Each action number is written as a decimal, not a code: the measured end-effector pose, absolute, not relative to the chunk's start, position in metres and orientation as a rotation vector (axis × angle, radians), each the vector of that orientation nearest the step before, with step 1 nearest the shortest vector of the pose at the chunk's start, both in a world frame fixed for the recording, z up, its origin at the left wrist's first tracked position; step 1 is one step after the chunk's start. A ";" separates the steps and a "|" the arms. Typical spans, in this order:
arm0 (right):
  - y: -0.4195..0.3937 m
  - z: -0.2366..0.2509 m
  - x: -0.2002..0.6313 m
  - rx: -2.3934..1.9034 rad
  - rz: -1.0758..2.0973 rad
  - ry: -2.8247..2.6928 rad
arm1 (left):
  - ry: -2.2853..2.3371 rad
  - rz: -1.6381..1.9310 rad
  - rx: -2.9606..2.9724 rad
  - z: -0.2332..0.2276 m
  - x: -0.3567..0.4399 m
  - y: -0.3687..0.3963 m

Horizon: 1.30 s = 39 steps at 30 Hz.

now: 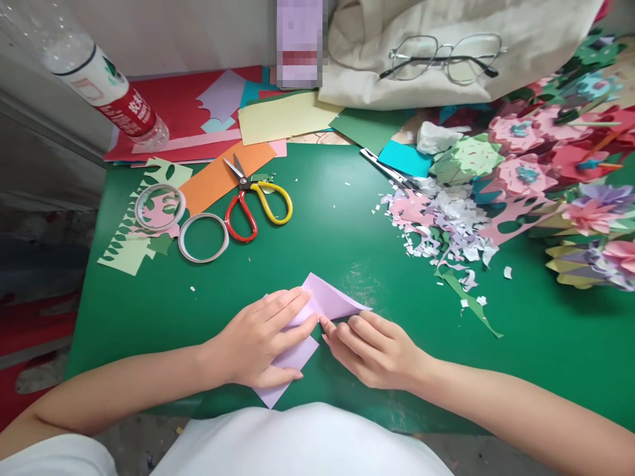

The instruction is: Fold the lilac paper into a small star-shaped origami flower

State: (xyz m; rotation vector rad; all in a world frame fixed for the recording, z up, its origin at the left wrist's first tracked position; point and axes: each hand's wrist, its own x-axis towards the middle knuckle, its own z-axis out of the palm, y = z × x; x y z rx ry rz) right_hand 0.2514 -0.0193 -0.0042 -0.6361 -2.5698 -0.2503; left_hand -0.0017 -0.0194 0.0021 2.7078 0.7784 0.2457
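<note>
A sheet of lilac paper (pixel 333 296), partly folded, lies on the green table close to my body. Across its left part my left hand (pixel 260 337) rests flat, fingers stretched out and pressing it down, which hides much of the sheet. The paper's right flap rises slightly toward a pointed corner. At that corner my right hand (pixel 374 347) is closed with curled fingers on the flap's edge. The right index fingertip touches the paper near the left fingertips. A lower lilac corner (pixel 297 355) sticks out beneath my left hand.
Scissors (pixel 243 188) with red and yellow handles lie beyond my hands, beside two tape rolls (pixel 203 238) and orange paper (pixel 213 182). Paper scraps (pixel 446 211) and paper flowers (pixel 526 172) cover the right. A bottle (pixel 119 99), bag (pixel 357 79) and glasses (pixel 446 59) are at the back.
</note>
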 end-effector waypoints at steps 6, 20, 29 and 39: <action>-0.036 -0.003 0.250 -0.880 -0.416 -2.557 | 0.780 0.248 2.740 0.002 0.000 -0.018; -0.055 0.011 0.259 -1.275 -0.614 -2.671 | 0.770 0.292 2.747 -0.002 0.000 -0.017; -0.048 0.009 0.261 -1.195 -0.538 -2.693 | 0.729 0.376 2.617 -0.004 -0.010 -0.018; -0.047 0.008 0.274 -1.111 -0.447 -2.746 | 0.559 0.483 2.566 -0.001 -0.033 -0.002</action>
